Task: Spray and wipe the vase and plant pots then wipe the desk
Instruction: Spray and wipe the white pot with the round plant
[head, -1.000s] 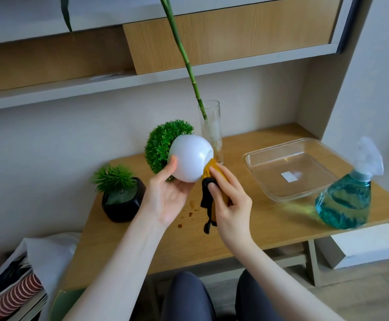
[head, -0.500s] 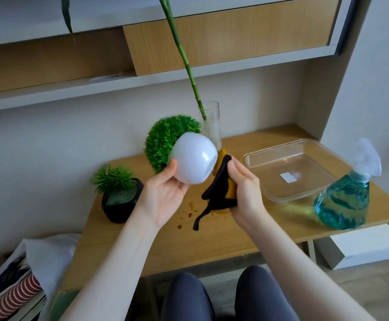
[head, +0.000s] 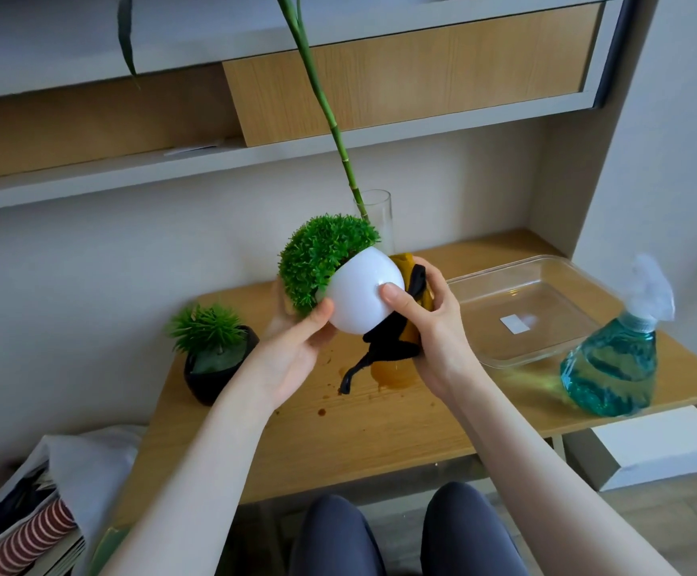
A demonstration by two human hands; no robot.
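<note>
The left hand (head: 292,359) has its grip around the white pot (head: 363,297), thumb curled onto the near wall and fingers hidden behind the green ball of foliage (head: 321,264), holding it tilted in the air above the worktop (head: 380,426). The right hand (head: 434,326) grips a cloth (head: 396,342), yellow and black, bunched against the pot's base side, with its thumb pressed flat on the white wall. The pot looks smooth, glossy and round, so probably slippery when damp and prone to rolling in the palm; it is likely light, being lifted one-handed. The rim, where foliage meets wall, seems the surest place to hold. The cloth is soft and hangs limp. Below lie brown spots on the worktop, a black pot (head: 218,367) to the left, the glass vase (head: 378,218) behind, and a spray bottle (head: 612,359) well apart at right.
</note>
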